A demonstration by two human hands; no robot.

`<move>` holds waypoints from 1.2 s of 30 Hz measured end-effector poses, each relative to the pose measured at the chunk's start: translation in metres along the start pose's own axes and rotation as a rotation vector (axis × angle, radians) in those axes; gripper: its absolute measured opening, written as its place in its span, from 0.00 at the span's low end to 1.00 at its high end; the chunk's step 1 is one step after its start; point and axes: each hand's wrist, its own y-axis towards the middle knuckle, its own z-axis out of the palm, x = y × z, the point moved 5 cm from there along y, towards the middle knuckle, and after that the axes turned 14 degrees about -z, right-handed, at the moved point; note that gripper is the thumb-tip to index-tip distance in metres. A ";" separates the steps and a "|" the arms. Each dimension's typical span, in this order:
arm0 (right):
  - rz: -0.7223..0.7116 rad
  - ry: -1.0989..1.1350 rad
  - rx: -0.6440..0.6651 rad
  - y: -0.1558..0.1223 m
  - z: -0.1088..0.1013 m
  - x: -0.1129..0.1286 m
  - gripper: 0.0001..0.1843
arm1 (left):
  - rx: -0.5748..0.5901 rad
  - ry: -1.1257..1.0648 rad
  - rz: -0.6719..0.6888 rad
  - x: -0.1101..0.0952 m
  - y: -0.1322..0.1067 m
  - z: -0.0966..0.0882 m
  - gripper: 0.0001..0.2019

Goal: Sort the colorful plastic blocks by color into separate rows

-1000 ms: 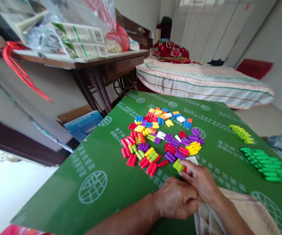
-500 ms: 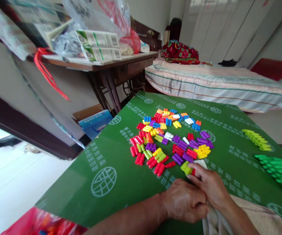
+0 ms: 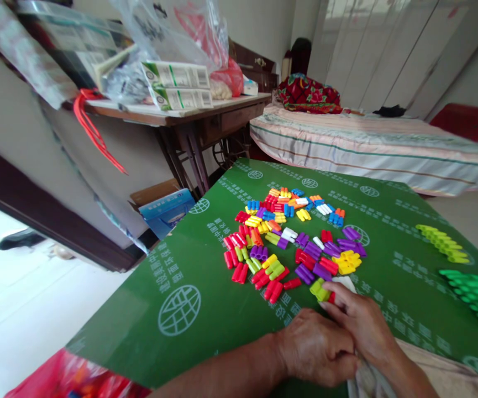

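Observation:
My right hand (image 3: 361, 316) is at the near edge of the pile. Its thumb and fingertips close on a yellow-green bullet-shaped toy block (image 3: 320, 288) and a red one (image 3: 332, 297) beside it. My left hand (image 3: 320, 347) is curled into a fist against the right wrist, above some grey cloth (image 3: 367, 381); what its fingers hold is hidden. Just beyond the fingertips lie purple blocks (image 3: 304, 273), a yellow cluster (image 3: 347, 261) and a white piece (image 3: 343, 284) partly behind the right hand. Joined red blocks (image 3: 273, 290) and several other colours spread farther left and back.
The green printed tabletop (image 3: 230, 331) carries everything. At right lie a lime row (image 3: 441, 243) and a green cluster (image 3: 473, 298) of joined blocks. A red bag of pieces (image 3: 77, 378) is at lower left. Beyond stand a cluttered desk (image 3: 222, 105) and a bed (image 3: 367, 143).
The whole view has shifted slightly, with the scene moving a little right and down. Both hands keep almost the same pose, and the right fingers stay on the yellow-green and red blocks.

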 end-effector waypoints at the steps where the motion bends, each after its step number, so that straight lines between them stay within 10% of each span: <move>1: 0.001 0.004 0.000 0.000 0.000 0.000 0.23 | -0.005 0.003 0.000 0.000 0.000 0.000 0.13; 36: -0.056 0.010 -0.061 -0.001 0.005 -0.002 0.13 | -0.046 -0.167 0.028 0.006 -0.001 -0.002 0.12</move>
